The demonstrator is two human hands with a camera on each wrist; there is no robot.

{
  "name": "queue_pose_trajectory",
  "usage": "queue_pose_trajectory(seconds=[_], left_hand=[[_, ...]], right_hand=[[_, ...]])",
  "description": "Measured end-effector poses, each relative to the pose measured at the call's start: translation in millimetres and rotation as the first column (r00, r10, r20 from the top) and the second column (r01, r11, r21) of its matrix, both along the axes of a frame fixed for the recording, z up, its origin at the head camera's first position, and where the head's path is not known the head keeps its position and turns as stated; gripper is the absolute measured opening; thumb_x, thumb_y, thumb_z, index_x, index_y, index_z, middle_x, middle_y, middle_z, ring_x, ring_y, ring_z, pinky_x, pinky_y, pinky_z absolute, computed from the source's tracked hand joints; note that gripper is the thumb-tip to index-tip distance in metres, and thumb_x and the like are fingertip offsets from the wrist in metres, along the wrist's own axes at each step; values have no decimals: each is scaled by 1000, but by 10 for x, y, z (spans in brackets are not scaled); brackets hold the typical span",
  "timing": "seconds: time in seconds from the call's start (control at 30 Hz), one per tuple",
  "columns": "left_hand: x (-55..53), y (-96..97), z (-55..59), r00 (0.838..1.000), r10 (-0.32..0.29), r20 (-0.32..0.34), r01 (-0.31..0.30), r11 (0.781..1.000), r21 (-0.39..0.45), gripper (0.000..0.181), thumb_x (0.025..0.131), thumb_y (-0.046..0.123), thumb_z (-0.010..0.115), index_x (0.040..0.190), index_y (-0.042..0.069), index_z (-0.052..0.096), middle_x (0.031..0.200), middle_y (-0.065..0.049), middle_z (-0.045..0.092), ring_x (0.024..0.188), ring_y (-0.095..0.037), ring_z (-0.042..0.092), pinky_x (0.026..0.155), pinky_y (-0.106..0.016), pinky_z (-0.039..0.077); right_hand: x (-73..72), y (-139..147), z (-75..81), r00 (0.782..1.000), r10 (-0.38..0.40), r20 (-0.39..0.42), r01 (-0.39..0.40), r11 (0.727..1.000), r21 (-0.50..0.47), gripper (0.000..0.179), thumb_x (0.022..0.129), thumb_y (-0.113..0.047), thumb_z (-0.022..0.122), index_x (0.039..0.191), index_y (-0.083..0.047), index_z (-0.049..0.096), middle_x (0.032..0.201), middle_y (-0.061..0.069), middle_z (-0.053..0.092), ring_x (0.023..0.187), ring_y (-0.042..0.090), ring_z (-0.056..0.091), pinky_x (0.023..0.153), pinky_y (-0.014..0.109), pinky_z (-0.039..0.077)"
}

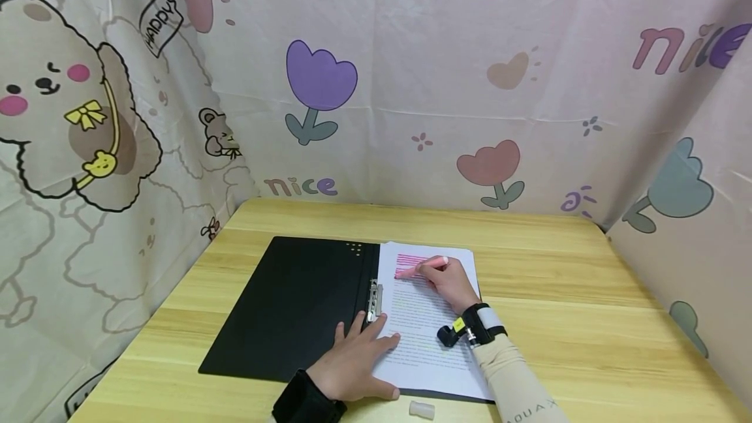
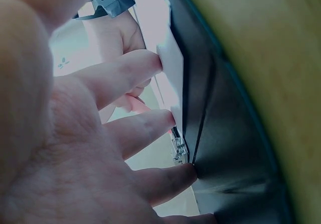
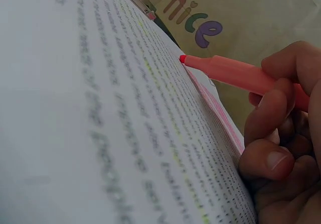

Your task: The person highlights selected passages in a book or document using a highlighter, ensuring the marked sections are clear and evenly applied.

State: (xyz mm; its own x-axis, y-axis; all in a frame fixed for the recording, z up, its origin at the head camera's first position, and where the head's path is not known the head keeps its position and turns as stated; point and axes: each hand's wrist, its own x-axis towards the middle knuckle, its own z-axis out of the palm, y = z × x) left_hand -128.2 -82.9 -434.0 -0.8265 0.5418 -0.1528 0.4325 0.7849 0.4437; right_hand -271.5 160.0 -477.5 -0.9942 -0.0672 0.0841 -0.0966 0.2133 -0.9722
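Note:
A pink highlighter (image 3: 235, 74) is gripped in my right hand (image 1: 452, 284), its tip right at the left edge of the text. The printed sheets (image 1: 435, 338) lie on the right side of an open black clipboard folder (image 1: 299, 305). Pink stripes (image 1: 410, 260) cover the top lines, and faint yellow marks show on some lines lower down in the right wrist view. My left hand (image 1: 358, 358) rests with fingers spread over the folder's spine and the paper's lower left. Its fingertips touch the page and the black cover in the left wrist view.
A metal clip (image 1: 374, 299) sits along the folder's spine, by the sheets' left edge. A pale pen cap (image 1: 422, 410) lies on the wooden table (image 1: 587, 318) below the folder. Printed cloth (image 1: 399, 83) hangs behind and beside the table.

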Motion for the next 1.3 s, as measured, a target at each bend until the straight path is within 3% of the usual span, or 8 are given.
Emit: queue_pose_trajectory(seconds=[0.3, 0.8, 1.3], left_hand=[[6, -4, 6, 1000, -1, -1, 1, 1000, 5, 79, 82, 56, 82, 149, 21, 59, 165, -15, 36, 152, -52, 21, 110, -81, 20], [2, 2, 1, 1000, -1, 0, 1, 1000, -7, 79, 82, 57, 82, 149, 22, 59, 165, -15, 36, 152, -51, 22, 110, -80, 20], [-6, 4, -12, 1000, -2, -7, 2, 1000, -10, 80, 81, 57, 82, 149, 22, 59, 165, -15, 36, 152, -52, 22, 110, -81, 21]], right_hand=[[8, -11, 30, 998, -19, -53, 23, 997, 71, 13, 90, -13, 76, 79, -6, 78, 81, 0, 66, 73, 16, 54, 63, 24, 41], [25, -27, 94, 998, -41, -51, 50, 982, 180, 9, 87, -17, 76, 82, -13, 82, 91, 0, 73, 82, 19, 57, 69, 30, 44], [49, -43, 127, 995, -49, -84, 65, 976, 207, 10, 84, -15, 76, 75, -11, 77, 86, 0, 72, 70, 18, 52, 59, 27, 36]])
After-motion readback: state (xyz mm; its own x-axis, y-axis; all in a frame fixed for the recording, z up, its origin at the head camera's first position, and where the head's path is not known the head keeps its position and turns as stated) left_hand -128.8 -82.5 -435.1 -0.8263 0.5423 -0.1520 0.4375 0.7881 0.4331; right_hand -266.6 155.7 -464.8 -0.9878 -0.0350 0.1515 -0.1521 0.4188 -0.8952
